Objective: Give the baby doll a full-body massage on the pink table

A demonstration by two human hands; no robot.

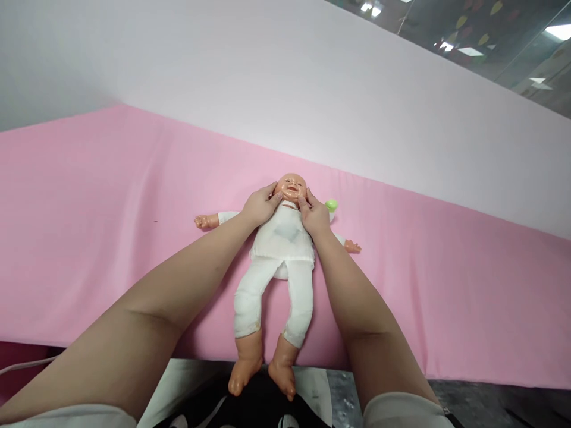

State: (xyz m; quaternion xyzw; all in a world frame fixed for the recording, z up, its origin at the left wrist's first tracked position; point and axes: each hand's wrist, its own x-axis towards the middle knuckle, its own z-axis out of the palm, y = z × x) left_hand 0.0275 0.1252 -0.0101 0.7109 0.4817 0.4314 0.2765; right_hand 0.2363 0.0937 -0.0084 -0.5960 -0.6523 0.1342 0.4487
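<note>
Surface: pink cloth spread flat over the bed, its near edge running along the bottom of the view, dark floor below.
Backdrop: pale wall rises from the cloth's far edge; glass pane with ceiling-light reflections at the upper right corner.
Left hand: fingers loosely spread, tips touching the doll's cheek, clamped on nothing.
Doll: on its back mid-cloth in white clothes, arms out, feet overhanging the near edge.
Right hand: fingers likewise touching the other cheek.
Green-capped bottle: just beside the right hand, mostly hidden.
</note>
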